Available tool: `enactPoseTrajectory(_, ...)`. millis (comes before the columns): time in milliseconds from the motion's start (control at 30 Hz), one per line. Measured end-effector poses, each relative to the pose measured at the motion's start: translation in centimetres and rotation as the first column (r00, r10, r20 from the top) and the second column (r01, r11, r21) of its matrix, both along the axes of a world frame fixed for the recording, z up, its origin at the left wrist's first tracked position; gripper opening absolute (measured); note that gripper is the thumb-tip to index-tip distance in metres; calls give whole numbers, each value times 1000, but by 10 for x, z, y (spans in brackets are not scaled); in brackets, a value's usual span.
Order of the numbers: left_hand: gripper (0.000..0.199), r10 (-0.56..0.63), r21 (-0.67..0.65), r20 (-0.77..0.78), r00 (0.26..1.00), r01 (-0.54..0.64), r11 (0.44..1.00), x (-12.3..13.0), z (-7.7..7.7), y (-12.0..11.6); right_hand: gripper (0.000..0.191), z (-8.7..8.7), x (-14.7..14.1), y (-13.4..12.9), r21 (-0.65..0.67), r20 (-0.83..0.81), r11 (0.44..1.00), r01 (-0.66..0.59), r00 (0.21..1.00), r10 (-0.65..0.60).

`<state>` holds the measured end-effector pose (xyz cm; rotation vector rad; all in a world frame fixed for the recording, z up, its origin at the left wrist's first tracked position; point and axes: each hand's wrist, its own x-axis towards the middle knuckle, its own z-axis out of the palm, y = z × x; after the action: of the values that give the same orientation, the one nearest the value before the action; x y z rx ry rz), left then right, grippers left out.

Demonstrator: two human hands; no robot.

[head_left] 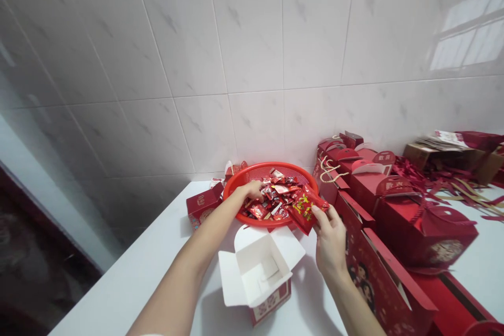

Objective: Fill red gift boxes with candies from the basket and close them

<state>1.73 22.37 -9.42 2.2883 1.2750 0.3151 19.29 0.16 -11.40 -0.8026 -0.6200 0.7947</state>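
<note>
My left hand reaches into a red plastic basket full of small wrapped candies. Its fingers are curled among the wrappers, and their tips are hidden. Between the thumb and fingers of my right hand is a shiny red packet with gold lettering, held over the basket's right side. In front of the basket stands an open gift box, white inside, with its flaps spread outward. Its visible inner floor is bare.
Red gift boxes with rope handles stand in rows on the right. A small dark red box sits left of the basket. Ribbons and a cardboard box lie at the far right. A tiled wall backs the white table.
</note>
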Motion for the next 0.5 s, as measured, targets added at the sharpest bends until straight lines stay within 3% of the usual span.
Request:
enactPoseTrajectory(200,11,9,-84,123,992,1,996,0,16,-10,32,-1,3,0,-2,5,1000,20,1000,-20)
enactPoseTrajectory(500,20,100,-176,420,902,-27,984,-6,24,-23,32,-2,2,1,-14,21,1000,7,1000,-7)
